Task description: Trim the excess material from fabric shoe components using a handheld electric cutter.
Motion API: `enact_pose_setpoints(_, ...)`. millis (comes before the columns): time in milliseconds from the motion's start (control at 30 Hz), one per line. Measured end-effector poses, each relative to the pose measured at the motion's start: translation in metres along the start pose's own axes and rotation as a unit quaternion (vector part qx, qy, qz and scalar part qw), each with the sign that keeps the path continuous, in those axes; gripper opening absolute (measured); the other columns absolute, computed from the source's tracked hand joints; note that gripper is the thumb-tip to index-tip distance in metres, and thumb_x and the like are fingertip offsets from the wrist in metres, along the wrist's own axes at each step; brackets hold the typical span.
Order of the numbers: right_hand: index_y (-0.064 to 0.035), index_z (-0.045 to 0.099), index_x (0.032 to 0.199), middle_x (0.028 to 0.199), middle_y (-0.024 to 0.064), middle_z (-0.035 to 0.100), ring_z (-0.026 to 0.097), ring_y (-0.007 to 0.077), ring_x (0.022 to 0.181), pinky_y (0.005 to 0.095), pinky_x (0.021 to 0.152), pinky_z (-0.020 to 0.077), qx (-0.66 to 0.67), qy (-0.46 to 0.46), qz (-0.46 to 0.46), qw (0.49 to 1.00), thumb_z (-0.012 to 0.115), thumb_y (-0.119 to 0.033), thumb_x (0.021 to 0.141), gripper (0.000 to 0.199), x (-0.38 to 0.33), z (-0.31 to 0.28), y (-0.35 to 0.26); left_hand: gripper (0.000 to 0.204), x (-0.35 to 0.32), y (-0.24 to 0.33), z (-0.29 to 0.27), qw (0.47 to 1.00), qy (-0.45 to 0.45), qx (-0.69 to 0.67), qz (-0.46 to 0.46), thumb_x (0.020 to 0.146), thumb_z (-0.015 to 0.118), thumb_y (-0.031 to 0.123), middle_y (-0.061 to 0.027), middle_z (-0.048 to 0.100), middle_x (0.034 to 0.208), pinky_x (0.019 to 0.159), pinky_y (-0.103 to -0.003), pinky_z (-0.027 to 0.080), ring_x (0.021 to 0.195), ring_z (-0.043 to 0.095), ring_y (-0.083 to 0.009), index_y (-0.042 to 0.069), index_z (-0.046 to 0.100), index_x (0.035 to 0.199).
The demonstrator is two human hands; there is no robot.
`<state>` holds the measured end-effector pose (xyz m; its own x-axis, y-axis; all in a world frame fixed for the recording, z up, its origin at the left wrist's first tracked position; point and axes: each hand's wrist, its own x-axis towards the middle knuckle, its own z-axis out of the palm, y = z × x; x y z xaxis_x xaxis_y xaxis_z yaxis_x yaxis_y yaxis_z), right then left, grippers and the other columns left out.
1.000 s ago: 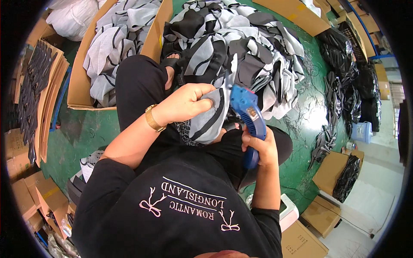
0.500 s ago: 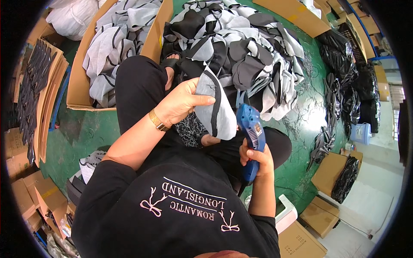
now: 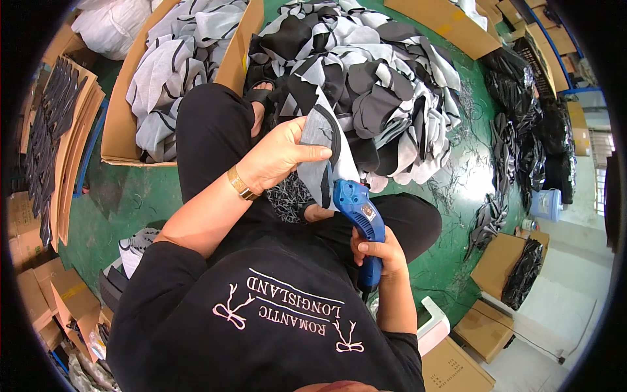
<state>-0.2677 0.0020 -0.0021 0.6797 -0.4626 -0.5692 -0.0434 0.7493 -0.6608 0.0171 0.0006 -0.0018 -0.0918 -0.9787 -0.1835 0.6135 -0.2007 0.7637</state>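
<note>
A grey fabric piece [image 3: 316, 133] with a dark curved band is being held up by the left hand [image 3: 277, 158], its thumb being laid over the front and the fingers being partly hidden behind the cloth. A pale stretch of cloth is being shown to the right of the band. The handle of a blue handheld cutting tool [image 3: 351, 195] is being gripped by the right hand [image 3: 381, 253], with the fingers being wrapped around it. The tool's head is being held at the lower right edge of the piece; whether the cloth is being touched cannot be told. The piece is being kept above the gap between the person's knees, where thread-like scraps [image 3: 287, 199] are being seen below. A gold watch [image 3: 241, 183] is being worn on the left wrist.

Beyond the hands, a large pile of grey, white and black cloth [image 3: 392, 85] is being borne by the green floor [image 3: 124, 215]. More striped grey cloth [image 3: 157, 81] is being contained by a cardboard box [image 3: 243, 46] to the left. Black plastic bags [image 3: 513, 72] and a pale blue container [image 3: 546, 204] are being seen at the right.
</note>
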Motion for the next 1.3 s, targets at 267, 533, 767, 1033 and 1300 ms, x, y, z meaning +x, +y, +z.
enact_pose_setpoints(267,0.002,0.055,0.088,0.063,0.0071,0.052,0.051,0.0167,0.052,0.0272,0.049,0.044,0.045,-0.018,-0.017,0.999,0.073,-0.017,0.063,0.036,0.013,0.008,0.002,0.037,-0.001,-0.001,0.001,1.0,-0.02,-0.006,-0.003,0.081,0.069,0.001,-0.0041,0.064,0.108,0.086,-0.028,0.049,0.095,0.062,-0.0116,0.002,0.054,0.115)
enact_pose_setpoints(533,0.0007,0.05,0.086,0.061,0.0015,0.039,0.041,0.0124,0.053,0.0248,0.043,0.0386,0.121,-0.02,-0.056,0.991,0.071,-0.016,0.066,0.033,0.034,0.013,-0.012,0.039,0.001,0.001,0.001,1.0,-0.011,0.014,-0.003,0.082,0.067,-0.002,-0.0045,0.064,0.11,0.087,-0.028,0.049,0.098,0.062,-0.0121,0.001,0.053,0.118)
enact_pose_setpoints(767,-0.0021,0.052,0.1,0.07,0.0025,0.046,0.045,0.0134,0.062,0.0262,0.05,0.0415,0.142,0.033,-0.179,0.973,0.07,-0.016,0.07,0.038,0.043,-0.022,-0.054,0.03,-0.004,0.043,-0.024,0.98,0.114,0.061,0.15,0.084,0.064,0.001,-0.0034,0.064,0.102,0.082,-0.027,0.05,0.091,0.061,-0.0117,0.003,0.056,0.113)
enact_pose_setpoints(1033,-0.004,0.05,0.106,0.072,-0.0026,0.041,0.039,0.0098,0.066,0.0239,0.057,0.0389,0.244,-0.001,-0.262,0.934,0.067,-0.014,0.077,0.034,0.046,-0.066,-0.09,0.023,-0.097,0.166,-0.178,0.866,0.3,-0.032,0.399,0.088,0.06,0.008,-0.0129,0.06,0.11,0.096,-0.039,0.045,0.107,0.057,-0.0238,0.001,0.055,0.109)
enact_pose_setpoints(1300,-0.0026,0.052,0.107,0.073,-0.0009,0.045,0.042,0.0113,0.067,0.025,0.057,0.0399,0.286,0.031,-0.24,0.927,0.068,-0.014,0.076,0.037,0.064,-0.091,-0.075,0.029,0.016,0.087,-0.093,0.929,0.258,0.154,0.218,0.09,0.06,0.011,-0.0084,0.058,0.114,0.091,-0.034,0.047,0.105,0.057,-0.0199,0.001,0.054,0.117)
